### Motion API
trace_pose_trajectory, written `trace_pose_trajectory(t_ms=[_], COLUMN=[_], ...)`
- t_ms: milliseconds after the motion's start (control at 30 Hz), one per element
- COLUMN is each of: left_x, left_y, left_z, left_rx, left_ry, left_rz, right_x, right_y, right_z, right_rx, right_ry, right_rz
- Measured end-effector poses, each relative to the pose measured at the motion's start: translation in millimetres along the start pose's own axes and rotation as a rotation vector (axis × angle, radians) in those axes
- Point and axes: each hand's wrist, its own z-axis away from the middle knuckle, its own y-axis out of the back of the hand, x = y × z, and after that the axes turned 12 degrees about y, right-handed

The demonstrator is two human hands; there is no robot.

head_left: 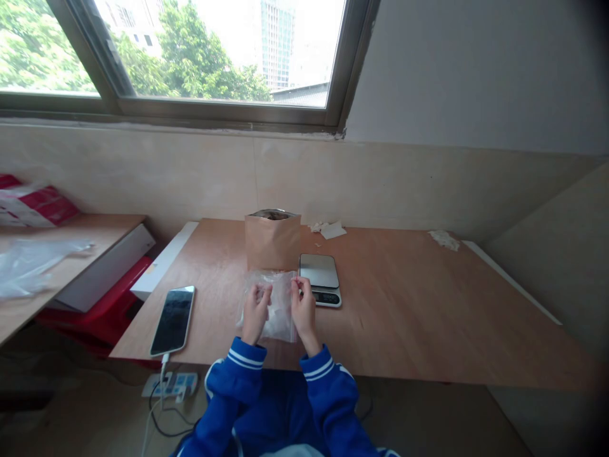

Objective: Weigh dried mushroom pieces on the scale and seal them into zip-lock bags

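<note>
My left hand (255, 312) and my right hand (304, 308) pinch the top edge of a clear plastic bag (280, 317) on the wooden table (404, 304), with something white and crumpled-looking inside the bag. Just behind the bag stands an open kraft paper pouch (273, 243) with a foil lining. A digital kitchen scale (320, 278) sits close to my right hand, its steel plate bare. Left of my left hand lies a smartphone (173, 320), face up, with a white charging cable (163, 374) plugged into it.
Torn white paper scraps (327, 230) lie at the table's back edge, with another scrap (444, 240) further right. A power strip (170, 384) sits below the front edge. A side table (71, 254) on the left holds plastic film and a red-and-white package (33, 206).
</note>
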Motion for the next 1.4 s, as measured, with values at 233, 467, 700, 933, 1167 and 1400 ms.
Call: trace_pose_trajectory(t_ms=[233, 467, 700, 933, 1167, 1400], left_x=[-20, -22, -60, -65, -58, -10], left_y=[31.3, 8.9, -20.8, -14.3, -0.6, -4.4], left_z=[-26, -2, 2, -5, -6, -5], left_rx=[0.297, 0.415, 0.168, 0.131, 0.109, 0.101], left_ry=[-0.017, -0.407, -0.292, -0.251, -0.205, -0.423], left_rz=[-0.276, -0.892, -1.184, -1.250, -1.217, -0.899], right_x=[46, 82, 57, 39, 79, 115], right_y=[61, 94, 96, 102, 139, 153], right_z=[2, 14, 7, -2, 14, 24], right_rx=[0.103, -0.005, -0.327, -0.575, -0.191, 0.058], right_ry=[0.044, 0.138, 0.010, -0.100, -0.010, 0.021], right_rz=[0.316, 0.594, 0.940, 1.013, 0.519, 0.488])
